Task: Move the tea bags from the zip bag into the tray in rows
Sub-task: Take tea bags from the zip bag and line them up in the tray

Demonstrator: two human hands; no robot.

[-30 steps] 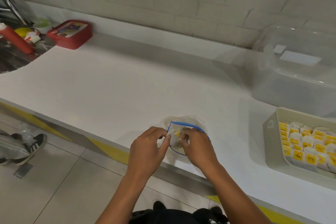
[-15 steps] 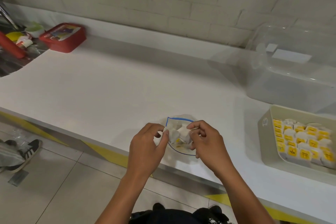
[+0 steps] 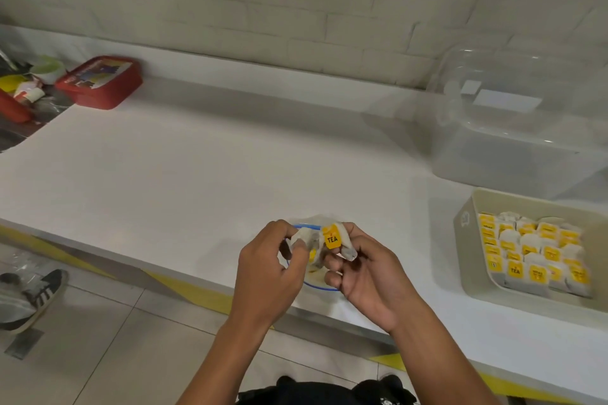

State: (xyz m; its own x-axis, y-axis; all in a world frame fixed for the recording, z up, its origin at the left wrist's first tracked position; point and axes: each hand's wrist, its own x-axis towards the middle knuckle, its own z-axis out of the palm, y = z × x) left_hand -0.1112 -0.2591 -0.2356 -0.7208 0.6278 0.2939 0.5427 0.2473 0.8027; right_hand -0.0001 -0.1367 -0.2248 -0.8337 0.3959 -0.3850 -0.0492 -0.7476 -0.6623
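My right hand (image 3: 365, 273) pinches a tea bag (image 3: 334, 238) with a yellow TEA tag just above the zip bag (image 3: 316, 283). My left hand (image 3: 268, 268) grips another bag's paper. I should separate them cleanly, then carry mine to the tray (image 3: 467, 240) well right of the zip bag.

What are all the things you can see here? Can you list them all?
counter: one, white, runs across the view
zip bag: one, clear with blue rim, near counter edge under the hands
tea bags in hands: a few, white, one with a yellow TEA tag, above the zip bag
tray: one, beige, right on the counter
tea bags in tray: many, white with yellow tags, in rows
clear box: one, see-through, behind the tray
red box: one, far left by the wall
shoe: one, dark with white stripes, on the floor at left
left hand: grips tea bags
right hand: holds the tagged tea bag
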